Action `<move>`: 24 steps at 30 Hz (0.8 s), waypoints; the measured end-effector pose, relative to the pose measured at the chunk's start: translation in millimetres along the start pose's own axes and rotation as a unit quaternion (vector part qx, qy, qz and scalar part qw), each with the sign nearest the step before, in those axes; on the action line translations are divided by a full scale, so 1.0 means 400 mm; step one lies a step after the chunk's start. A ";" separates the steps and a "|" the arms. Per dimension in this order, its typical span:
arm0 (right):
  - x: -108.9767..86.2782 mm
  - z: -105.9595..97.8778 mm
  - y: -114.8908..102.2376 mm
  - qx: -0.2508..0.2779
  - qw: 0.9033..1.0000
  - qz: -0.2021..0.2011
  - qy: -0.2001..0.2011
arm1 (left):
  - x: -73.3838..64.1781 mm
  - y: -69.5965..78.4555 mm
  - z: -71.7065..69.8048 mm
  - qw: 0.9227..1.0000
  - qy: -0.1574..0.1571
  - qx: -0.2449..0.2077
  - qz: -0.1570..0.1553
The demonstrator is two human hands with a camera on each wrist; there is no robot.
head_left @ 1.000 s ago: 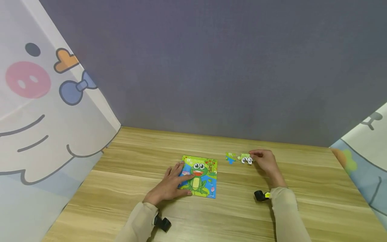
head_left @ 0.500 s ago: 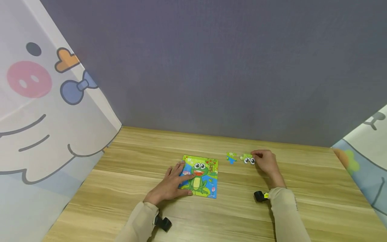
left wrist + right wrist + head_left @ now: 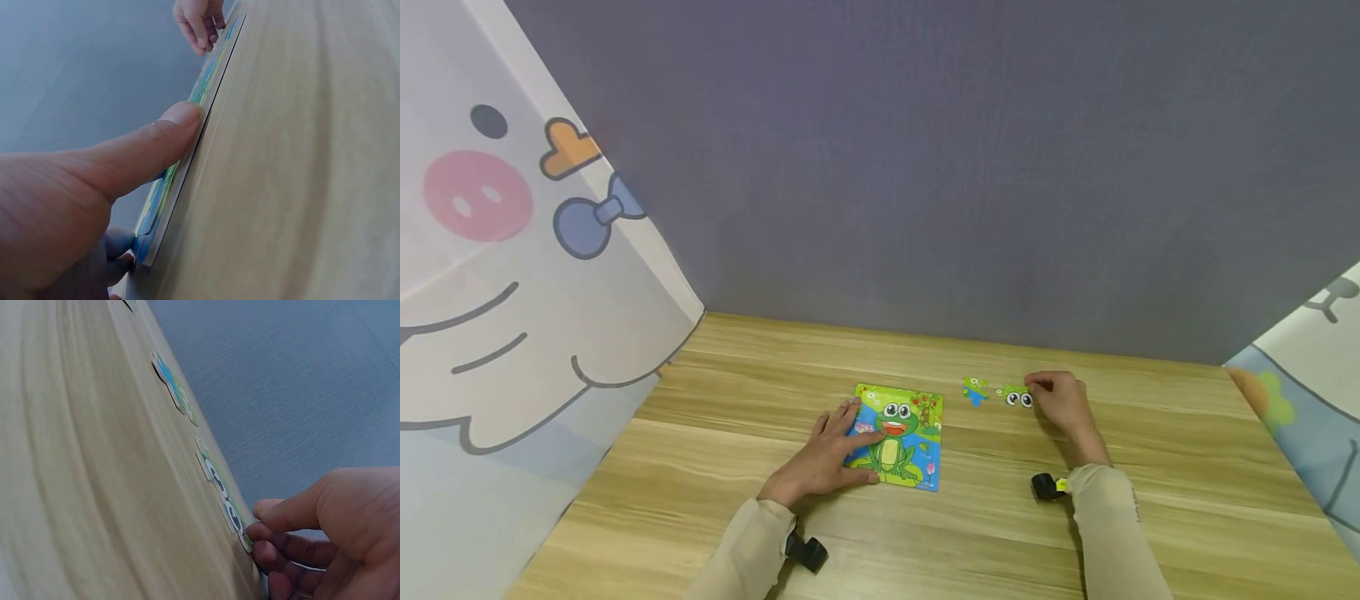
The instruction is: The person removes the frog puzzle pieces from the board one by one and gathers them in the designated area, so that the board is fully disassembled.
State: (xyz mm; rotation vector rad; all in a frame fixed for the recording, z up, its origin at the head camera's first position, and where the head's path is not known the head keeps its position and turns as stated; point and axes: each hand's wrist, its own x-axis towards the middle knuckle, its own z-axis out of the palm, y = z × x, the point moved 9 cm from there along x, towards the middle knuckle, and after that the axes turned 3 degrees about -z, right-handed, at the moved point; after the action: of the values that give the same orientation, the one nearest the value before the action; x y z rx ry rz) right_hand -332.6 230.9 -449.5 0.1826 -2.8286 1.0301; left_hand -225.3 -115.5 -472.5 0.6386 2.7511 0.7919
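A frog jigsaw puzzle [image 3: 906, 467] lies flat on the wooden table, its picture facing up. Across its left side rests my left hand [image 3: 820, 458], fingers spread, with the index finger over the frog's mouth area. In the left wrist view the thumb [image 3: 178, 115] presses along the near edge of the puzzle board. To the right, my right hand [image 3: 1063, 406] pinches the right end of a green puzzle piece with two cartoon eyes [image 3: 1017, 399]. This piece lies on the table; its right end is partly covered by the fingertips. Thumb and index finger nearly meet there [image 3: 259, 519].
A second loose puzzle piece [image 3: 976, 390], green and blue, lies just left of the eyes piece. Behind the table [image 3: 985, 533] stands a grey partition [image 3: 925, 167]. Printed cartoon panels border the left and right sides.
The eyes piece has shifted slightly to the right at my right fingertips. My left hand stays in place on the puzzle, and the view has drifted a little.
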 end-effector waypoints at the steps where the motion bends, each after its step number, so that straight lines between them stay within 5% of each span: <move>1: 0.000 -0.002 -0.001 -0.001 1.000 -0.002 0.003 | 0.000 0.001 0.000 1.000 0.000 0.000 0.000; 10: -0.002 -0.005 -0.055 0.008 1.000 -0.016 0.010 | 0.001 0.002 0.000 1.000 0.002 0.009 -0.001; 24: -0.005 0.114 -0.236 0.059 0.995 -0.074 -0.030 | -0.001 0.021 -0.005 1.000 0.001 0.008 0.017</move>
State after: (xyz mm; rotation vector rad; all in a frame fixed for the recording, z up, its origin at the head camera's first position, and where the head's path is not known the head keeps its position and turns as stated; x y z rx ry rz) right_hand -319.4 130.0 -425.0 0.4352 -2.7569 1.1776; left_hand -222.8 -110.3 -466.2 0.6893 2.7572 0.7789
